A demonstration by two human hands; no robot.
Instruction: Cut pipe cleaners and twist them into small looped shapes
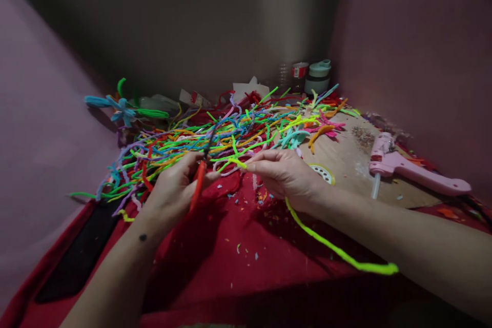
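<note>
Orange-handled scissors (200, 178) are in my left hand (175, 182), their dark blades pointing up and away over the pile. My right hand (286, 174) is closed in a pinch on a neon yellow-green pipe cleaner (338, 248). One long end of it hangs below my right wrist toward the lower right. Past my right fingertips, short yellow-green pieces (235, 160) cross each other; whether they all belong to the held pipe cleaner I cannot tell. The scissor blades stand to the left of these pieces, apart from them.
A tangled heap of coloured pipe cleaners (192, 141) spreads behind my hands. On the right, a pink glue gun (415, 166) lies on brown cardboard (346, 164). A black phone-like slab (75, 256) rests on the red cloth (238, 271) at left. Jars (318, 78) stand at the back.
</note>
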